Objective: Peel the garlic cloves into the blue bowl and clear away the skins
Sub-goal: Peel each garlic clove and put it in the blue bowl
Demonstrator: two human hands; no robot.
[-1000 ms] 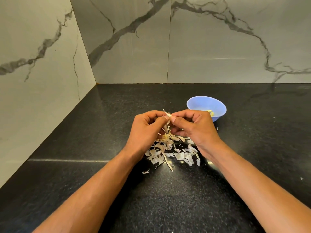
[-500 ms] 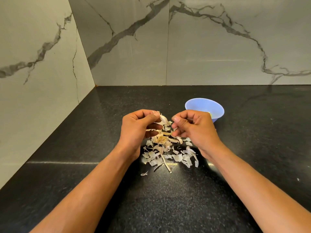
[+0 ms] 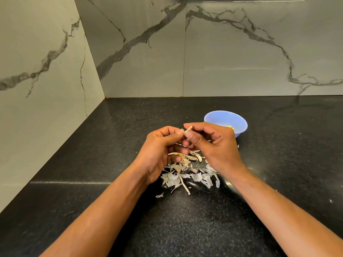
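Fingers (image 3: 187, 134) of both hands are curled and pinched together around a small garlic clove (image 3: 187, 129), held between the left hand (image 3: 160, 151) and the right hand (image 3: 216, 145) above the counter. Loose garlic skins (image 3: 189, 175) are scattered on the black speckled countertop (image 3: 111, 145) directly beneath the hands. At about 1 o'clock from the hands, close behind the right hand, the blue bowl (image 3: 225, 118) is seen, with something pale yellow inside. Grey-veined marble wall panels (image 3: 222, 52) close the counter at 12 and 9 o'clock, meeting in a corner at 11 o'clock; open counter is left toward 3 and 6 o'clock.
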